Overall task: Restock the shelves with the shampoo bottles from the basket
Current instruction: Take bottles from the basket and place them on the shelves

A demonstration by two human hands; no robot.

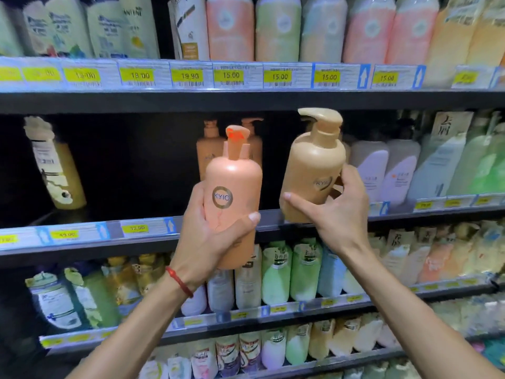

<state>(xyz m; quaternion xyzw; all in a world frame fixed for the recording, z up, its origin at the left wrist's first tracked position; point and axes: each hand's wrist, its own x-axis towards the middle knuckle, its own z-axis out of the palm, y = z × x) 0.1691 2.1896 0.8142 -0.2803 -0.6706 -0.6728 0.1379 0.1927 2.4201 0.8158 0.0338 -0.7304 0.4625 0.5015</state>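
**Task items.** The left hand (210, 236) holds a salmon-pink pump bottle (232, 187), roughly upright, in the air in front of the middle shelf (142, 236). It has a rounded shoulder, a ring logo reading "KYIO" and a pump head with an orange mark on top. The left fingers (198, 195) curl round its left side, and the thumb crosses the lower front.

The right hand (341, 214) holds a tan pump bottle (311, 160) of the same shape, tilted with its pump towards the right. Its base is level with the shelf's front edge. The right fingers (352, 179) wrap its right side, and the thumb presses the lower front.

**Shelf.** Two similar pump bottles (210, 149) stand at the back of the middle shelf, behind the pink one. A yellow bottle (57, 170) leans at the far left.

**Limits of view.**
- The palm covers the pink bottle's lower left.
- The fingers cover part of the tan bottle's logo.
- Contact between the tan base and the shelf cannot be determined.
- The shelf interior is dark.
- The small print on the labels is blurred.

A red cord (179, 281) circles the left wrist.
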